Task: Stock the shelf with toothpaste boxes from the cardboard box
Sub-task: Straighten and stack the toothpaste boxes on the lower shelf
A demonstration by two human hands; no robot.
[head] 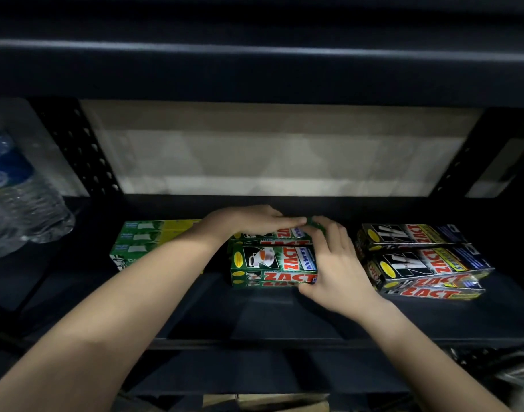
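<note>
On the dark shelf [255,310] stand stacked green toothpaste boxes [272,264] in the middle. My left hand [246,221] lies flat on top of the rear green box, fingers together. My right hand [335,269] presses against the right ends of the green boxes, thumb at the lower front corner. A pile of green-and-yellow toothpaste boxes [148,239] sits to the left, partly hidden by my left forearm. Black-and-silver toothpaste boxes [424,260] are stacked to the right. A strip of the cardboard box [263,402] shows at the bottom edge.
Plastic water bottles [20,200] stand on the neighbouring shelf at the left, behind a perforated black upright [82,150]. Another upright [463,156] bounds the right side. The upper shelf [255,55] hangs low overhead. A pale wall lies behind.
</note>
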